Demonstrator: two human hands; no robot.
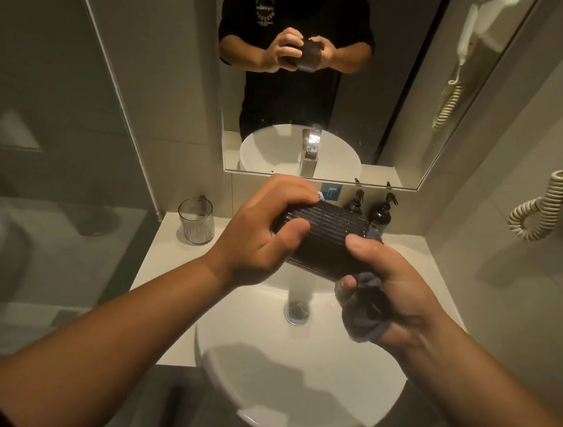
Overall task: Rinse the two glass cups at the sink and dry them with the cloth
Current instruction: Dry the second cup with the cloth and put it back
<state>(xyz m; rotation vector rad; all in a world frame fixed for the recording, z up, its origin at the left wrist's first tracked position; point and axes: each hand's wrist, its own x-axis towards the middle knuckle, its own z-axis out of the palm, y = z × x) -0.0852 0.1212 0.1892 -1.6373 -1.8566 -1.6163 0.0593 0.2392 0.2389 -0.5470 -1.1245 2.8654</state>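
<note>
A ribbed glass cup [322, 238] lies on its side in the air above the white round sink [298, 380]. It looks dark because the grey cloth [362, 307] is stuffed inside it. My left hand [264, 232] grips the cup's left end. My right hand [392, 293] holds the cloth at the cup's right end, thumb on the cup's rim, with a wad of cloth bunched in the palm. The second ribbed glass cup [197, 220] stands upright on the counter at the left, apart from both hands.
The tap [309, 157] shows above my hands, at the foot of the mirror [405, 87]. Two dark pump bottles [381, 212] stand at the back right of the counter [164, 271]. A coiled cord [542, 207] hangs on the right wall. The drain [296, 311] sits below the cup.
</note>
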